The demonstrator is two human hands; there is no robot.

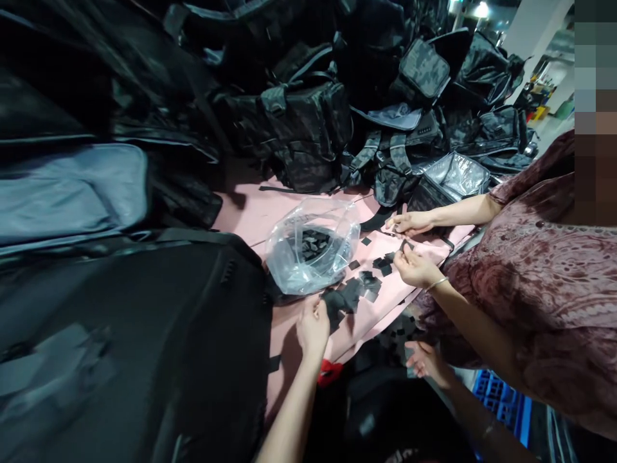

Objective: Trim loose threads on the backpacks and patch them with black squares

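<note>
My left hand [313, 325] is over the near edge of a pink surface [241, 212], its fingers curled together. Their tips are beside small black pieces [337, 302]; whether one is pinched is hidden. Lower right, my right hand [427, 361] has its fingers closed on a small grey square piece [411, 359]. A clear plastic bag [313, 273], holding many black pieces [313, 244], stands open just beyond my left hand. More black squares [384, 262] lie scattered to the right of the bag.
A co-worker in a patterned maroon dress [544, 289] stands at right, both hands [417, 267] over the surface, handling a small black piece. Dark camouflage bags [299, 128] pile up behind. A large black bag [207, 341] fills the left. A blue crate [501, 399] sits below.
</note>
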